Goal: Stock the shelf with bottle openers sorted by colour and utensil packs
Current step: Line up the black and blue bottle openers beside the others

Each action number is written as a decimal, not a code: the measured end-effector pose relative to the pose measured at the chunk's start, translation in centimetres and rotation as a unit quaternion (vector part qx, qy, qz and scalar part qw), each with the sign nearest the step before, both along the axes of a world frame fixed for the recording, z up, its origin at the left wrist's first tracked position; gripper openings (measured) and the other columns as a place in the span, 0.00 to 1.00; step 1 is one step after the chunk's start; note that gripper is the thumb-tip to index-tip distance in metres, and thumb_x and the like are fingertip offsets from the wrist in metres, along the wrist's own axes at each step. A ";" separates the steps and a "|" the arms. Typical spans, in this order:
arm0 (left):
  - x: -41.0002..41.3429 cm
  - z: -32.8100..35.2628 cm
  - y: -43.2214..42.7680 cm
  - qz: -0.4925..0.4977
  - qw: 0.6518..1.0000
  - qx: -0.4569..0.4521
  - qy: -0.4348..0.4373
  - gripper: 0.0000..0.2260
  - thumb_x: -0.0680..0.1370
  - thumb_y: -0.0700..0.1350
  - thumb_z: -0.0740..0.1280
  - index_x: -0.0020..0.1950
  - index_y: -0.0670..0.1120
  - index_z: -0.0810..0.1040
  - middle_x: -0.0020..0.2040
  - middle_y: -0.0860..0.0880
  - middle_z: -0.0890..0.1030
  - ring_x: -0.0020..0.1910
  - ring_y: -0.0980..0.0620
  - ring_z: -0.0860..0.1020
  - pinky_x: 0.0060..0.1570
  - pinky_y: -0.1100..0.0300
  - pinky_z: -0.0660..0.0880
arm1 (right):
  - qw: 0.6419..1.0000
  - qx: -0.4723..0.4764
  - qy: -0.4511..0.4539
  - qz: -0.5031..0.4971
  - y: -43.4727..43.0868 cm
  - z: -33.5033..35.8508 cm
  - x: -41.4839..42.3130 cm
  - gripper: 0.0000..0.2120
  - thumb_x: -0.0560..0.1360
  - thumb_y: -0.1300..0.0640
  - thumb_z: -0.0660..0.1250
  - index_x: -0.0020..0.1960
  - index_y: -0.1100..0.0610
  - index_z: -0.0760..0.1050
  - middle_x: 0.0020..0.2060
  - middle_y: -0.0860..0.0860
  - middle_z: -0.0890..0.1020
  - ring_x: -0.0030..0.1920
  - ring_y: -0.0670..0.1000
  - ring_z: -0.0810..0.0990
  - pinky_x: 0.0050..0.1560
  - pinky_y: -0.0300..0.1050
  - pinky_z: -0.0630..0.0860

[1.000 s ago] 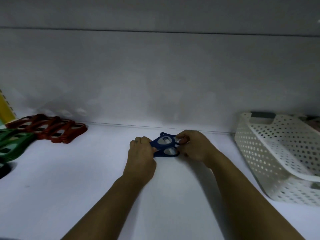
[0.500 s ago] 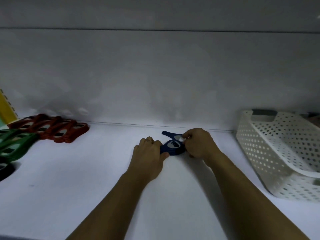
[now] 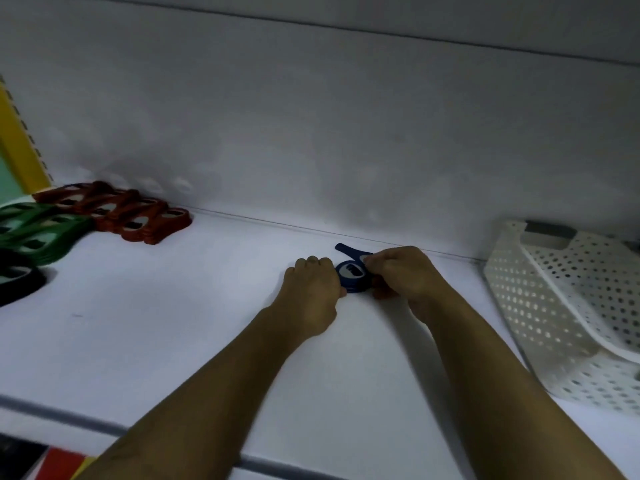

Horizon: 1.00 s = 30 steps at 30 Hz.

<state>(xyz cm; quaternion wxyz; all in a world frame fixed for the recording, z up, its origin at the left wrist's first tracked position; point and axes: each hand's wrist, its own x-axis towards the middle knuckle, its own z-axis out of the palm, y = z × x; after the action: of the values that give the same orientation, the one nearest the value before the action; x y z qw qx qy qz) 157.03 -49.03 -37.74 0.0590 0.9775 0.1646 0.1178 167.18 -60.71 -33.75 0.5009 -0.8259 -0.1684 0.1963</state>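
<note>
Blue bottle openers [image 3: 351, 273] lie in a small overlapping pile on the white shelf [image 3: 194, 327], near its back wall. My left hand [image 3: 313, 292] curls against their left side, thumb touching the front one. My right hand [image 3: 403, 271] pinches the pile from the right, fingertips on top of the front opener. One blue handle [image 3: 348, 250] sticks out behind. At far left lie a row of red openers [image 3: 138, 216], green openers [image 3: 38, 233] in front of them, and a black one [image 3: 17, 280].
A white perforated basket [image 3: 561, 306] lies tilted on the shelf at the right, its opening turned away from my hands. A yellow upright [image 3: 20, 147] bounds the shelf at the left. The shelf's front edge [image 3: 69, 419] runs below my forearms.
Both hands have squeezed the blue openers from a fanned spread into a tighter pile and stayed on them. The view has tilted down, showing the shelf's front edge.
</note>
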 end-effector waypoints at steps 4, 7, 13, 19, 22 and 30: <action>-0.1 -0.4 0.4 -0.019 0.999 -0.036 -0.017 0.13 0.83 0.48 0.58 0.62 0.40 0.69 0.59 0.43 0.73 0.58 0.46 0.71 0.52 0.59 0.65 | 0.999 -0.033 -0.028 0.000 0.3 -0.3 -0.1 0.10 0.76 0.60 0.67 0.49 0.67 0.81 0.42 0.61 0.83 0.34 0.54 0.78 0.38 0.48 0.79; -0.3 -0.5 0.4 -0.025 0.996 -0.077 -0.044 0.12 0.83 0.46 0.59 0.62 0.40 0.69 0.59 0.43 0.72 0.56 0.47 0.71 0.53 0.60 0.67 | 0.996 -0.057 -0.070 0.026 0.4 -0.3 -0.5 0.08 0.77 0.59 0.66 0.50 0.61 0.83 0.43 0.59 0.84 0.36 0.54 0.78 0.38 0.49 0.79; -0.9 0.2 -0.1 -0.024 0.966 -0.215 -0.143 0.13 0.81 0.44 0.63 0.63 0.42 0.67 0.57 0.48 0.66 0.46 0.53 0.73 0.43 0.67 0.68 | 0.994 0.057 -0.073 0.062 -0.2 0.5 -1.4 0.10 0.78 0.61 0.65 0.55 0.51 0.81 0.44 0.51 0.85 0.38 0.50 0.82 0.33 0.37 0.78; -1.6 2.0 0.6 -0.045 0.806 -0.563 -0.174 0.16 0.78 0.56 0.64 0.60 0.48 0.71 0.46 0.49 0.83 0.33 0.55 0.77 0.33 0.63 0.74 | 0.975 0.139 -0.120 0.125 0.3 0.9 -1.9 0.14 0.78 0.63 0.65 0.60 0.51 0.80 0.46 0.49 0.85 0.39 0.47 0.81 0.38 0.38 0.78; -1.7 2.0 1.0 -0.086 0.769 -0.619 -0.134 0.15 0.81 0.56 0.60 0.51 0.44 0.75 0.38 0.48 0.80 0.26 0.51 0.74 0.24 0.63 0.66 | 0.966 0.143 -0.120 0.181 0.2 1.0 -2.1 0.15 0.78 0.63 0.65 0.62 0.51 0.80 0.48 0.47 0.85 0.40 0.39 0.79 0.41 0.35 0.76; -1.0 1.8 1.4 0.020 0.692 -0.696 -0.190 0.14 0.83 0.52 0.57 0.52 0.42 0.74 0.41 0.47 0.77 0.23 0.56 0.67 0.22 0.65 0.63 | 0.914 -0.180 -0.357 0.072 0.1 -2.9 2.9 0.08 0.79 0.52 0.60 0.53 0.47 0.77 0.52 0.48 0.80 0.51 0.52 0.75 0.46 0.42 0.65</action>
<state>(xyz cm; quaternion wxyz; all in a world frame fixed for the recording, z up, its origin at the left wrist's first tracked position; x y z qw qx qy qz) 156.05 -47.61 -35.94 0.7499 0.6101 0.2046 0.1535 170.04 -60.57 -36.67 0.2345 -0.9029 -0.3569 -0.0487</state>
